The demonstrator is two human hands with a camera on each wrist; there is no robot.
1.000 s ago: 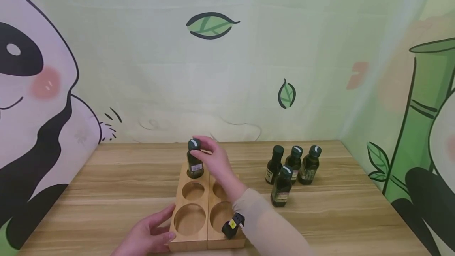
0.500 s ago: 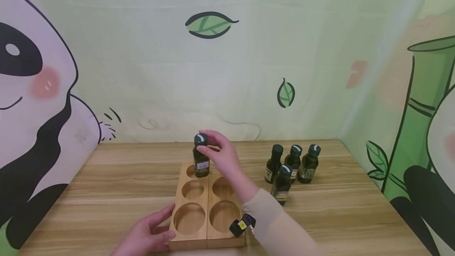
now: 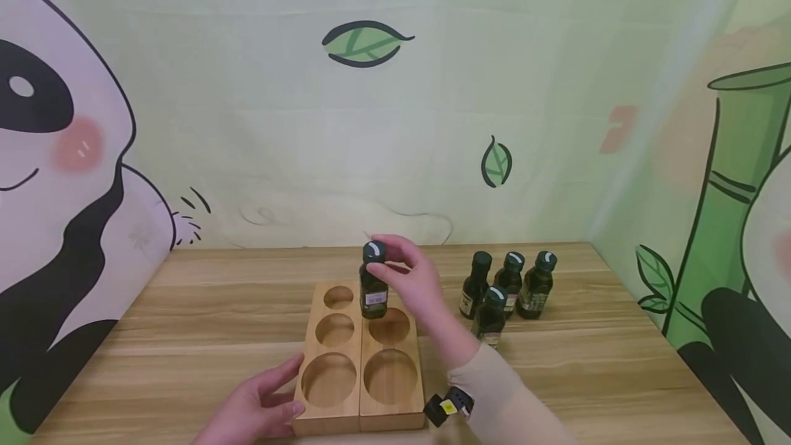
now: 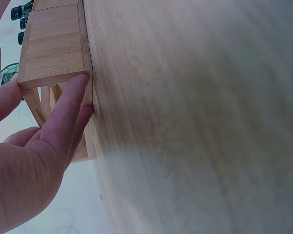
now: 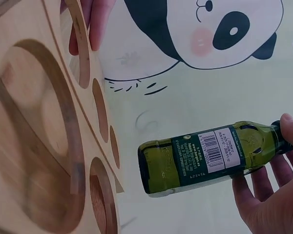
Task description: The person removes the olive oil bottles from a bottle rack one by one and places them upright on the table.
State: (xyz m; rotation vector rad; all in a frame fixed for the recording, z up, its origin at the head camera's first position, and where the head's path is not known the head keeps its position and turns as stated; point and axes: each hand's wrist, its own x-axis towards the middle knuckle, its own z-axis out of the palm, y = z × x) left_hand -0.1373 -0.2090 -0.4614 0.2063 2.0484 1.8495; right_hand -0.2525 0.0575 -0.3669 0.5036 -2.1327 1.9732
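Note:
My right hand pinches a dark green glass bottle near its cap, between thumb and fingers. The bottle is upright, and in the head view it overlaps the right row's far part of a wooden rack. In the right wrist view its barcode label faces the camera, and its base is apart from the rack. Round holes of differing sizes run along two joined rows. My left hand grips the rack's near left corner; in the left wrist view, the thumb is at the top edge and fingers are lower down.
Beyond my right forearm, several dark capped bottles stand grouped on the wood-grain table. The nearest one is partly behind my sleeve. A printed cloth backdrop rises behind the table. A small black camera is strapped to my right wrist.
The right hand has lifted the bottle out of the far left hole and carried it right, over the right row. The left hand has stayed in place on the rack.

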